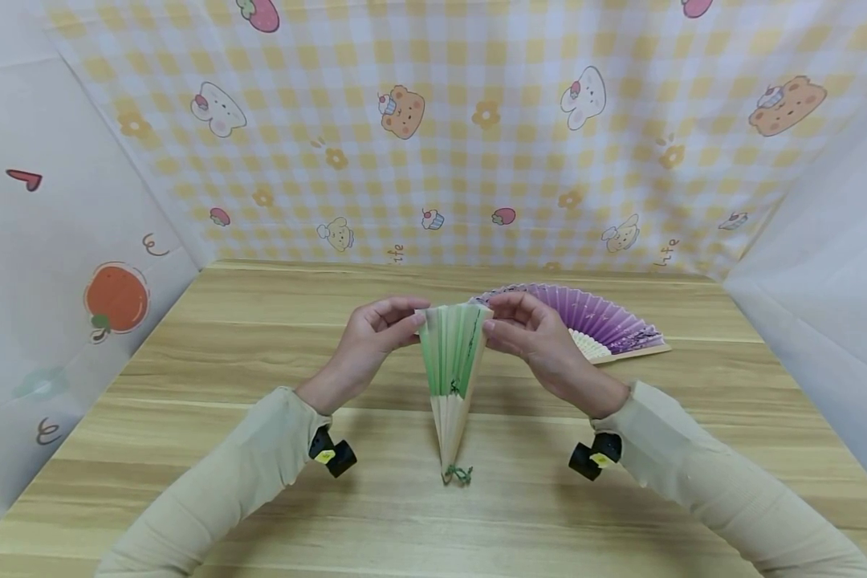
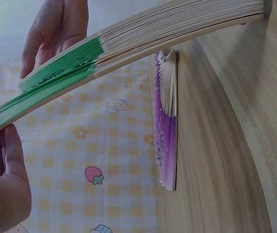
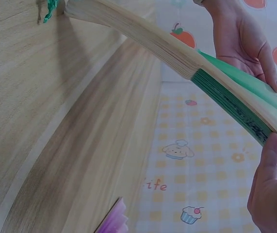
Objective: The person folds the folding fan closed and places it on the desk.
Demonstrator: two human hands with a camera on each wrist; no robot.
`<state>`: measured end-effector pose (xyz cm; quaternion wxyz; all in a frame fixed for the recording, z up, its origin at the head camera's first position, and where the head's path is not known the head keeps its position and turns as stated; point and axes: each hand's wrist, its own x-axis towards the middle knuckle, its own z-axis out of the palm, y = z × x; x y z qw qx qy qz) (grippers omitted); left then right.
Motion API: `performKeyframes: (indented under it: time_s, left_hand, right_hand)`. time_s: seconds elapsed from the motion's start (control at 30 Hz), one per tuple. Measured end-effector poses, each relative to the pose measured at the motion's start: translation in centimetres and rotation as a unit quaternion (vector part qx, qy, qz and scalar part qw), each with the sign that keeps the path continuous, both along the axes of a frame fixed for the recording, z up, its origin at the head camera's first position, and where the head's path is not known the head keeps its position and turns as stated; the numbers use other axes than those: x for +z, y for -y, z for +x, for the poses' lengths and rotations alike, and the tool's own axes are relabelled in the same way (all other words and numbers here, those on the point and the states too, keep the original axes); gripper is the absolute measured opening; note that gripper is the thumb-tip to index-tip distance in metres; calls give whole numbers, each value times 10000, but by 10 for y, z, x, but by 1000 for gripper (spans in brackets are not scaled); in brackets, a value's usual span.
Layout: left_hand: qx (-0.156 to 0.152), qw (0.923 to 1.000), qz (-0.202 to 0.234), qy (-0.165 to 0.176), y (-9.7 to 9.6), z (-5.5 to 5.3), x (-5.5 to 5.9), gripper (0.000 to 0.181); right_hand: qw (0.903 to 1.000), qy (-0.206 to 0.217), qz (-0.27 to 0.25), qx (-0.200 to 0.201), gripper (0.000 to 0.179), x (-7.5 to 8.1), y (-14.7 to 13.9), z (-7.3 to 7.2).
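Note:
A green folding fan (image 1: pixel 451 353), partly spread, stands tilted with its narrow pivot end low near the table and a green cord tassel (image 1: pixel 459 474) there. My left hand (image 1: pixel 379 333) pinches the fan's upper left edge between thumb and fingers. On the other side, my right hand (image 1: pixel 531 333) pinches the upper right edge. The left wrist view shows the pale ribs and green pleats of the green fan (image 2: pixel 75 68) from the side. Behind my right hand lies a spread purple folding fan (image 1: pixel 585 317), partly hidden by that hand.
The wooden table (image 1: pixel 260 345) carries both fans. A yellow checked cloth (image 1: pixel 448 177) with cartoon prints hangs along its back edge. White printed sheets flank the left side (image 1: pixel 65 241) and the right side (image 1: pixel 824 265).

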<state>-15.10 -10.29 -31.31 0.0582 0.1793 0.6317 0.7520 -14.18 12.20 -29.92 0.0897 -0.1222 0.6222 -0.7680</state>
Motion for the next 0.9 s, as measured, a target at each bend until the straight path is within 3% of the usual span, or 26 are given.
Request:
performKeyframes:
  time_s: [0.9]
  left_hand:
    - [-152, 9999, 8, 23, -2, -1, -2, 25]
  right_hand:
    - [9987, 167, 268, 389, 38, -2, -3, 3]
